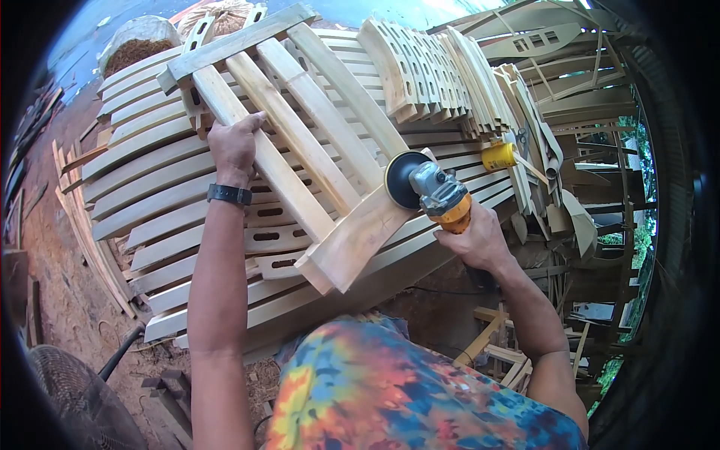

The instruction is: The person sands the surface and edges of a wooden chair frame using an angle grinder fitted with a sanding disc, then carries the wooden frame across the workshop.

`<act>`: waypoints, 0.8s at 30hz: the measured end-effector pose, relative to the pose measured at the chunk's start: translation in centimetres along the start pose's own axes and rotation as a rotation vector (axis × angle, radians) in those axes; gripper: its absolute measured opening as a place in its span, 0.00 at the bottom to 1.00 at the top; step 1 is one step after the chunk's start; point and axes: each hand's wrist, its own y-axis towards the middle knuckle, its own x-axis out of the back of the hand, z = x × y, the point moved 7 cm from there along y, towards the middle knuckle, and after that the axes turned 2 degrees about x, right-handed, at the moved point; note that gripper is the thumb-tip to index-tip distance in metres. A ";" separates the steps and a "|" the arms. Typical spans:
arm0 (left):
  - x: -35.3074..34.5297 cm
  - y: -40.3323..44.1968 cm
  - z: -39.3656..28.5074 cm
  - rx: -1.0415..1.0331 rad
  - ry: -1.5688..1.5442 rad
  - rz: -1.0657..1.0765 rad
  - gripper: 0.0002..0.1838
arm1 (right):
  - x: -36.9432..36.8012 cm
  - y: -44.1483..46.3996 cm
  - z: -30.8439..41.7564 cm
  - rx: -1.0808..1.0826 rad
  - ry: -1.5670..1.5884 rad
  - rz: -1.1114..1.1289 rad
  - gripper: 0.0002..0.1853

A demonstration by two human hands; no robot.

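A slatted wooden frame [300,105] lies tilted across a stack of curved slats, its several bars joined to a wide end board [356,240] near me. My left hand [235,150], with a dark watch at the wrist, is wrapped round the frame's leftmost bar. In my right hand [480,240] is a yellow and grey angle grinder [444,196], gripped by its body. The grinder's round black disc [406,180] is at the right end of the wide board. I cannot tell whether the disc is spinning.
Long curved wooden slats [142,184] make up the bench-like stack beneath. Slotted wooden pieces [420,71] stand in a row at the back. A yellow cylinder [498,156] rests on the right. Timber offcuts [502,349] lie below right, and a round mesh guard [79,397] is at lower left.
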 end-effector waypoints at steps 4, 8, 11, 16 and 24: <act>-0.1 -0.3 -0.3 0.004 -0.007 -0.006 0.22 | 0.9 -0.3 -0.5 -0.060 -0.040 -0.082 0.26; 0.0 -0.1 -0.4 -0.001 0.034 -0.030 0.22 | 0.7 -0.4 0.2 -0.021 -0.020 -0.088 0.26; 0.0 0.0 0.0 0.006 0.017 -0.019 0.22 | -0.6 -0.5 1.9 0.109 0.044 -0.055 0.25; 0.0 -0.1 -0.2 0.016 0.036 -0.017 0.21 | -1.6 0.0 1.7 0.069 0.013 0.048 0.27; -0.1 0.1 0.2 0.016 -0.006 0.009 0.21 | -0.3 0.8 -0.2 0.040 0.009 -0.038 0.27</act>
